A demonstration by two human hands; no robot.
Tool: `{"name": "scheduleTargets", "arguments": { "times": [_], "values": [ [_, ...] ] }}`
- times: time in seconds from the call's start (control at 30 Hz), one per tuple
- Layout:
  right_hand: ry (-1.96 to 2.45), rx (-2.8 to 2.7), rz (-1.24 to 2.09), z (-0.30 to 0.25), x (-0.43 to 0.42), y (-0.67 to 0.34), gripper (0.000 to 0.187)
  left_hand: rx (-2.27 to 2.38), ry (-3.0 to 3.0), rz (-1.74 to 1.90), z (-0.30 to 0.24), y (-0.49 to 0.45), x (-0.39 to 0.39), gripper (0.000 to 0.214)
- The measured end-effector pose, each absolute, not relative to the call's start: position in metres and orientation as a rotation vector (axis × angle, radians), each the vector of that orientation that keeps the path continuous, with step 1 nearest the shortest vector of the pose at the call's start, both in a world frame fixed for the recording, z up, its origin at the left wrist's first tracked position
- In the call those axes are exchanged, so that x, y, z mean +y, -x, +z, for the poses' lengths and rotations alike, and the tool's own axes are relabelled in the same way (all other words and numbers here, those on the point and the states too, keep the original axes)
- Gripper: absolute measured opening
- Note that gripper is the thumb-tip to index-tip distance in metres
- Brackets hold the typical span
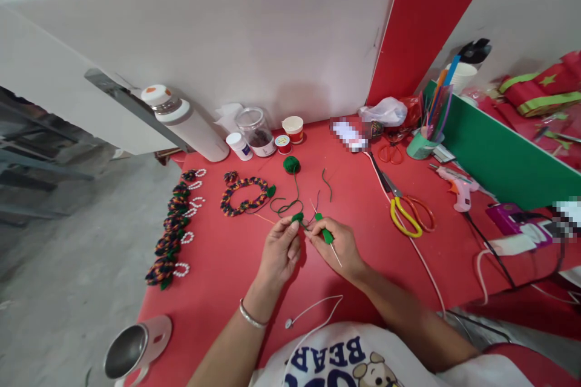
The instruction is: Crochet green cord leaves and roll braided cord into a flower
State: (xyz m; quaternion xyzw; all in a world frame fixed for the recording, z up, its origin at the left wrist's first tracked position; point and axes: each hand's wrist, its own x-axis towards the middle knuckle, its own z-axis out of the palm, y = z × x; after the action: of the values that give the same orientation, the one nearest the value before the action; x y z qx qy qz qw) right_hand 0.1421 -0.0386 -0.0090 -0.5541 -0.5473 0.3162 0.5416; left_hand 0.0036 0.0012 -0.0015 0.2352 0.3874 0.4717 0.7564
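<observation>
My left hand [285, 243] pinches a small piece of green crochet work [298, 217] between thumb and fingers. Close beside it, my right hand [336, 248] is closed around the green handle of a crochet hook [325, 228], whose thin metal ends stick out both ways. The right fingertips also meet near the yarn by the green piece. From a ball of green yarn [291, 164] beyond the hands, a loose strand runs back toward them. A ring of multicoloured crochet [244, 196] with a green leaf lies to the left. The exact stitch is too small to make out.
Several crochet pieces with bead loops [164, 245] line the left edge, near a steel mug [138, 347]. A tall flask [190, 127] and a clear jar [256, 132] stand behind. To the right lie yellow-handled scissors [405, 217], a glue gun [458, 186] and a pen cup [420, 145].
</observation>
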Motion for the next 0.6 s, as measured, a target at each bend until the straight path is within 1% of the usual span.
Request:
{"name": "scheduleTargets", "arguments": {
  "times": [0.2,0.23,0.37,0.43,0.5,0.6],
  "values": [
    [1.287,-1.311,0.771,-0.003,-0.041,-0.144,0.007,0.753,-0.366,0.983,0.0,0.002,0.008,0.032],
    [1.255,-1.282,0.802,-0.002,-0.042,-0.146,0.012,0.75,-0.351,0.974,0.001,0.003,0.009,0.031],
    [1.056,-1.077,0.953,-0.002,-0.043,-0.152,0.042,0.717,-0.322,0.944,0.003,0.006,0.01,0.028],
    [0.966,-0.938,1.07,-0.004,-0.041,-0.154,0.052,0.7,-0.33,0.937,0.005,0.007,0.011,0.027],
    [0.923,-0.808,1.197,-0.005,-0.037,-0.155,0.054,0.692,-0.345,0.927,0.006,0.007,0.01,0.026],
    [0.931,-0.705,1.286,-0.001,-0.034,-0.155,0.048,0.677,-0.381,0.906,0.007,0.008,0.01,0.027]
  ]
}}
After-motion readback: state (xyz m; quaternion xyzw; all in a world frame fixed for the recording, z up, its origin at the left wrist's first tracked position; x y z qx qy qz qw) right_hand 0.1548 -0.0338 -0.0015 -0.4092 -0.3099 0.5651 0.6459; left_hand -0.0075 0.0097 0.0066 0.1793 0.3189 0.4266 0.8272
